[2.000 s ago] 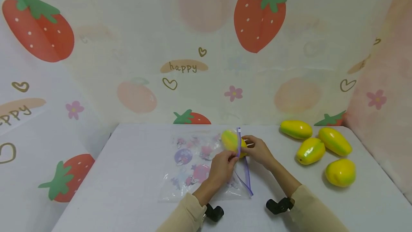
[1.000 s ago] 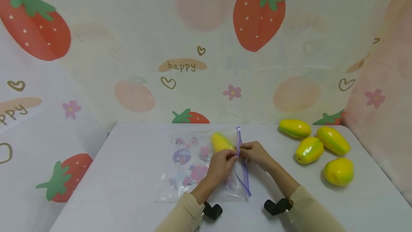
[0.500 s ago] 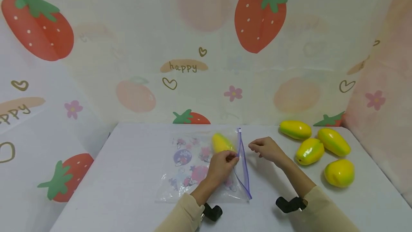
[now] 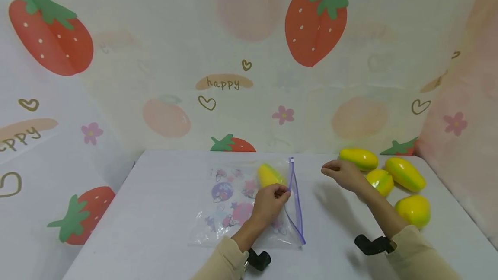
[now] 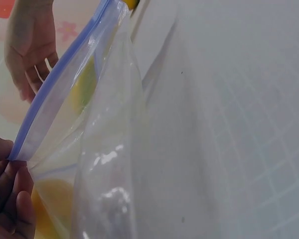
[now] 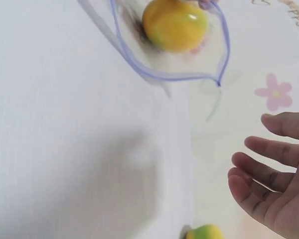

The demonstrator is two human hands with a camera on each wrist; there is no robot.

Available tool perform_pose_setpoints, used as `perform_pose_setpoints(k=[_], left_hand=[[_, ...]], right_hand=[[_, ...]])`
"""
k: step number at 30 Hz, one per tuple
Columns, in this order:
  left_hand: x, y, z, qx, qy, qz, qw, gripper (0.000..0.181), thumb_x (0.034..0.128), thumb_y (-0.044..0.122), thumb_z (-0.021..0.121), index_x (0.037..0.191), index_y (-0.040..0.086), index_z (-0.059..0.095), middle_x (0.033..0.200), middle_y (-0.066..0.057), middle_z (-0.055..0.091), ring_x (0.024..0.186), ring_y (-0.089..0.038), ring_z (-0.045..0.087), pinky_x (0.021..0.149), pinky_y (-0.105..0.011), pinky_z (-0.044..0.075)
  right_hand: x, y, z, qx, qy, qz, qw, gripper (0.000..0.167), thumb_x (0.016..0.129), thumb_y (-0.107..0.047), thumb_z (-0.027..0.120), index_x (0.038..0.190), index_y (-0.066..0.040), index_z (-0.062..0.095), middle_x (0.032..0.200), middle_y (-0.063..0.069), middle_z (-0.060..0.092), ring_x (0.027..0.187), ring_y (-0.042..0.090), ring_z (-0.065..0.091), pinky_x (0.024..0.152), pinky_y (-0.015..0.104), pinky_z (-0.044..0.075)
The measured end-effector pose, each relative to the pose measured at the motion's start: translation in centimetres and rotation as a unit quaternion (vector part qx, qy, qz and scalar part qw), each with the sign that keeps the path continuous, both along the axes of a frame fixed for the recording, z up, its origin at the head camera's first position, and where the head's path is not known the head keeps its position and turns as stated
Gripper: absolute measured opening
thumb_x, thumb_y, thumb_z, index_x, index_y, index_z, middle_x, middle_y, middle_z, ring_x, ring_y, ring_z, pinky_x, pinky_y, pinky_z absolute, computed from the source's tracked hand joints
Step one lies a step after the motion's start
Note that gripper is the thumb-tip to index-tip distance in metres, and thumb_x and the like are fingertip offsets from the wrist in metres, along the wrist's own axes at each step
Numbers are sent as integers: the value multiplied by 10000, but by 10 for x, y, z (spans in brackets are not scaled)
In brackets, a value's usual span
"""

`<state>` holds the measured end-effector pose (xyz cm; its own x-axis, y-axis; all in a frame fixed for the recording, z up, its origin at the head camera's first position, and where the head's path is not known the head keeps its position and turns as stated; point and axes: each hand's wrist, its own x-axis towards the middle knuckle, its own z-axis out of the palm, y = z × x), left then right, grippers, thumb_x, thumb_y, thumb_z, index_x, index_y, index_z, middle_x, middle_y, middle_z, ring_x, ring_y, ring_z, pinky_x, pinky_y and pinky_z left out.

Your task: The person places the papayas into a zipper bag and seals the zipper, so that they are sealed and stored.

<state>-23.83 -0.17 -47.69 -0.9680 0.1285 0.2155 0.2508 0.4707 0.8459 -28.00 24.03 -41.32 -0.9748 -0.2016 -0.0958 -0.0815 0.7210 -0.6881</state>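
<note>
A clear zip bag (image 4: 218, 228) with pink and purple prints and a purple zip edge lies mid-table, its mouth facing right. Inside it, near the mouth, rests one yellow-green mango-like fruit (image 4: 268, 174). My left hand (image 4: 267, 204) pinches the purple edge between thumb and fingers; the left wrist view shows this pinch (image 5: 10, 174) close up. In the right wrist view the bag mouth (image 6: 174, 77) gapes around the fruit (image 6: 174, 25). My right hand (image 4: 345, 175) hovers over the table right of the bag, holding nothing, its fingers (image 6: 274, 149) loosely spread.
Several more yellow-green fruits stand at the table's right: one at the back (image 4: 358, 158), one beside it (image 4: 405, 173), one partly behind my right forearm (image 4: 380, 181), and one nearer (image 4: 413, 211). A strawberry-printed cloth wall (image 4: 233, 33) closes off the back.
The fruit has gone from the bag's mouth deeper inside. My right hand has let go of it, come out and moved right toward the other fruits. My left hand keeps its pinch on the edge.
</note>
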Motion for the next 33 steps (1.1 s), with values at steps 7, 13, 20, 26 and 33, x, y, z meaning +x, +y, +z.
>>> perform_pose_setpoints(k=[7, 13, 20, 26, 33], left_hand=[[1, 0, 3, 57, -166, -10, 9998, 165, 898, 198, 680, 965, 57, 735, 864, -34, 725, 751, -71, 602, 741, -198, 523], [1, 0, 6, 99, -144, -14, 9998, 171, 896, 195, 679, 966, 50, 735, 866, -43, 728, 752, -82, 614, 743, -199, 528], [1, -1, 4, 120, -123, -32, 9998, 166, 895, 191, 682, 960, 47, 735, 860, -43, 728, 747, -75, 614, 731, -187, 522], [2, -1, 2, 100, -128, -1, 9999, 160, 896, 188, 683, 955, 50, 736, 858, -43, 727, 744, -79, 614, 735, -187, 525], [1, -1, 1, 40, -155, -20, 9999, 157, 898, 195, 683, 961, 61, 733, 862, -28, 721, 756, -81, 609, 746, -199, 528]], right_hand=[[0, 15, 7, 367, 181, 110, 9991, 431, 993, -318, 541, 1217, 42, 618, 1187, 225, 658, 1085, 365, 611, 908, 489, 527], [0, 28, 11, 641, 351, 168, 9972, 467, 982, -330, 559, 1235, 61, 606, 1187, 239, 660, 1081, 378, 616, 898, 482, 533], [8, 44, 14, 827, 441, 47, 9956, 483, 973, -357, 572, 1225, 52, 618, 1150, 224, 677, 1040, 352, 627, 883, 477, 535], [20, 62, 13, 791, 478, -88, 9957, 531, 975, -406, 559, 1228, 57, 614, 1150, 237, 672, 1030, 353, 624, 869, 487, 528], [37, 81, 11, 811, 671, -372, 9937, 475, 990, -350, 548, 1190, 74, 624, 1104, 233, 665, 971, 324, 610, 784, 422, 532]])
